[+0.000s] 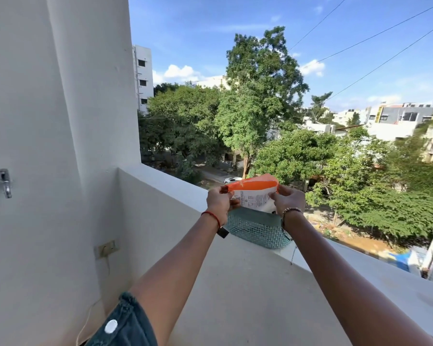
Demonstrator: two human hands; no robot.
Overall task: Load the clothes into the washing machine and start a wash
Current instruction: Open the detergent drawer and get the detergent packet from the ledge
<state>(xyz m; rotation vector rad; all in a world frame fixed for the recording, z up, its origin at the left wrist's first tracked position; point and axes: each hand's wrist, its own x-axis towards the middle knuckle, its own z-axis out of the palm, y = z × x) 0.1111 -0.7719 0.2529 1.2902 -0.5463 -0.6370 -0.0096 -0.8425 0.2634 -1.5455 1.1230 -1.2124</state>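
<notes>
An orange and white detergent packet [254,193] stands in a small teal perforated basket [256,228] on top of the balcony parapet. My left hand [219,202] pinches the packet's left top corner. My right hand [289,199] pinches its right top edge. Both arms reach forward over the parapet's inner face. No washing machine and no clothes are in view.
The white parapet ledge [360,278] runs from the left wall to the lower right, with a drop to the street beyond. A metal tap [4,182] juts from the white wall at left. Lower on that wall sits a socket [106,248] with a cable hanging down.
</notes>
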